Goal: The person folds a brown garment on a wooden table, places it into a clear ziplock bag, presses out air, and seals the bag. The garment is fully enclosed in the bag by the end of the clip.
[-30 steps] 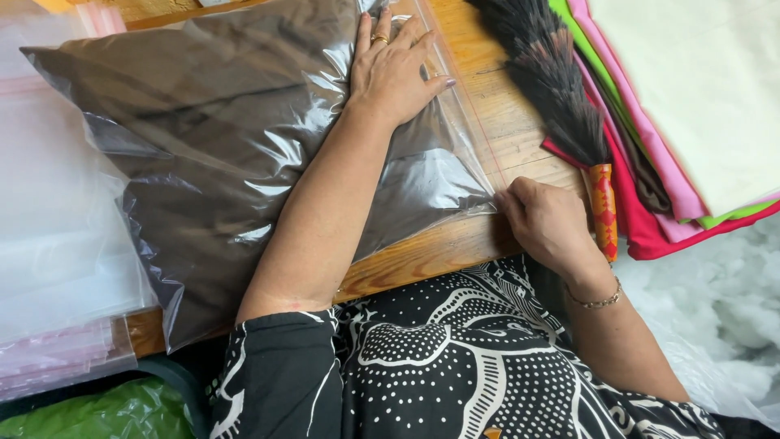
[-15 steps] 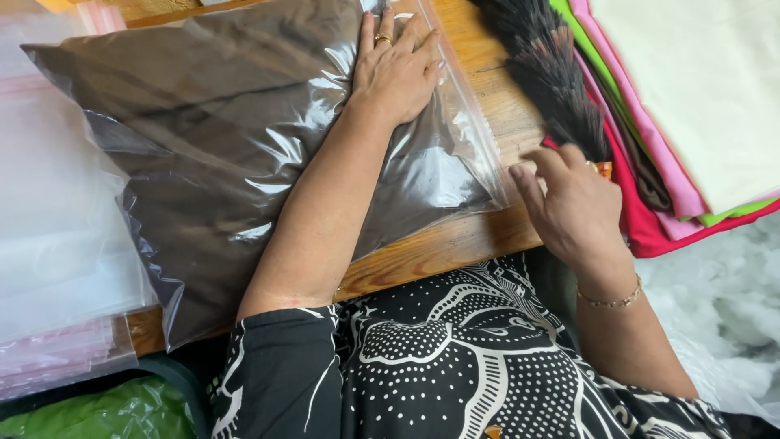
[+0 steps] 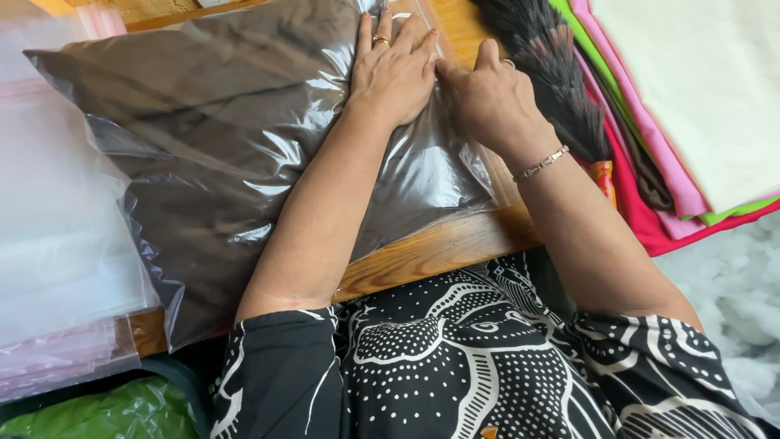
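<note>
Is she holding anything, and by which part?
Nothing is gripped: left hand presses flat on the bagged dark cloth; right hand rests at its edge.

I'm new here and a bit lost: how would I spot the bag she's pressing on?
Start at the wooden table. The clear plastic bag lies across it under the left hand and right hand. Unlike the empty bags beside it, it holds dark brown cloth.
</note>
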